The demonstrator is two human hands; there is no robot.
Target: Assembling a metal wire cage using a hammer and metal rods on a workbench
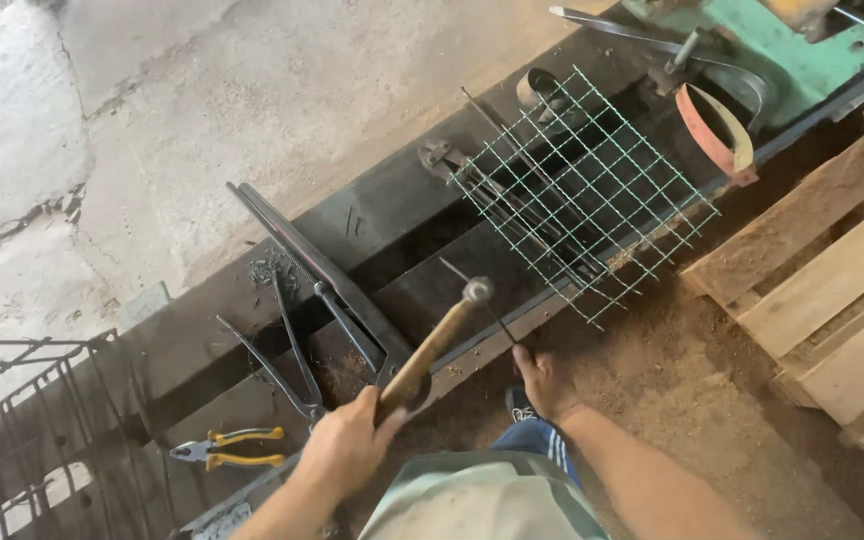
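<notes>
Nearest us, the left hand (347, 450) grips a wooden-handled hammer (432, 345), head raised over the steel beam (252, 300). The right hand (542, 380) pinches a thin rod (477, 295) on the beam. We judge straightening underway; more rods lie under the wire mesh (587, 190).

A hammer (439, 338) with a wooden handle and small metal head is tilting up over the dark surface (372, 215), its head hanging above a thin metal rod (477, 297) that is lying slanted there.
</notes>
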